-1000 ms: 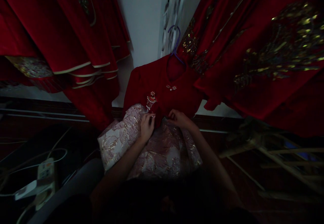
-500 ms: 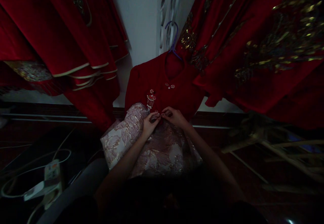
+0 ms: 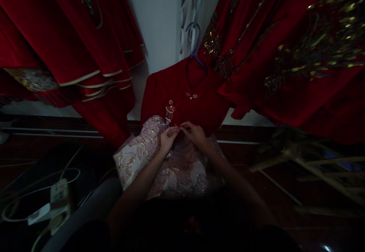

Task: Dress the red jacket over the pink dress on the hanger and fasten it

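Observation:
A red jacket (image 3: pixel 158 88) hangs on a purple hanger (image 3: pixel 196 46) in front of me. A small jewelled fastening (image 3: pixel 191 96) sits below its neckline, and a beaded brooch with dangling strands (image 3: pixel 170 111) is on its left side. At the lower front, my left hand (image 3: pixel 168 138) pinches a tiny jewelled button. My right hand (image 3: pixel 195 133) meets it there, thumb and forefinger closed on the same spot. Fingertips mostly hide the button. Beneath both hands lies a pale pink brocade garment (image 3: pixel 134 157) with a shiny leaf pattern.
Red garments with gold trim (image 3: pixel 94 46) hang on the left, sequinned red ones (image 3: pixel 299 73) on the right. A power strip (image 3: pixel 59 198) with white cables is at lower left. A wooden rack or stool (image 3: pixel 288 153) stands at right.
My right hand has shifted slightly left, closer to the left hand. The left hand has barely moved, and its fingers look a little straighter. The jacket hangs as before.

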The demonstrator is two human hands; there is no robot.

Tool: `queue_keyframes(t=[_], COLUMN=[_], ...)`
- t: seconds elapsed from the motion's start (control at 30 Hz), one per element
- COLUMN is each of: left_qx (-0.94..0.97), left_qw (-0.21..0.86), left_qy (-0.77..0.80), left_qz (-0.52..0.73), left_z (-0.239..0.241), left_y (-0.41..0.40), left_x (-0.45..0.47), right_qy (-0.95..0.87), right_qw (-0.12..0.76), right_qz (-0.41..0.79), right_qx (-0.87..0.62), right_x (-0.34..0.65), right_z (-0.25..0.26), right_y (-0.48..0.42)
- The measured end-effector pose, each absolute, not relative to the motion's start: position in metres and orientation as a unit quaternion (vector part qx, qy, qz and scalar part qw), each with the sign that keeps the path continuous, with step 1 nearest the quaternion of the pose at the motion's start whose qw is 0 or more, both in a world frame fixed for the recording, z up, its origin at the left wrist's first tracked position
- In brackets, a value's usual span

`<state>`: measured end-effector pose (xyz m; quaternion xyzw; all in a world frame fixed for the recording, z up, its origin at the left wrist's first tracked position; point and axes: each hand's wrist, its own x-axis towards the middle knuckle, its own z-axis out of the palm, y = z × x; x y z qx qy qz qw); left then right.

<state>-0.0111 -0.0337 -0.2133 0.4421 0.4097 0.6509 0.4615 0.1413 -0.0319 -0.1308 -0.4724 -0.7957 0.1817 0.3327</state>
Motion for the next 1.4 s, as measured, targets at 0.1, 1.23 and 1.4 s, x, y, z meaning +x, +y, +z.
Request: queue_keyframes(t=[0.1,1.23,1.4], left_qx=[0.448,0.552,0.522], left_qw=[0.464,0.338,0.302], left_qy=[0.411,0.443,0.447], left_qz=[0.645,0.62,0.66], left_z=[-0.215,-0.203,-0.202], left_y=[-0.033,-0.033,-0.032], left_x=[-0.013,-0.017,-0.015], right_qy=[-0.803,-0.786,-0.771], right_qw=[0.329,0.372,0.385], right_qz=[0.164,0.187,0.201], right_qx=[-0.47,-0.457,-0.466], right_x=[0.14,0.127,0.154], right_z=[-0.135,-0.144,-0.117], right_y=[-0.032,-0.027,-0.019])
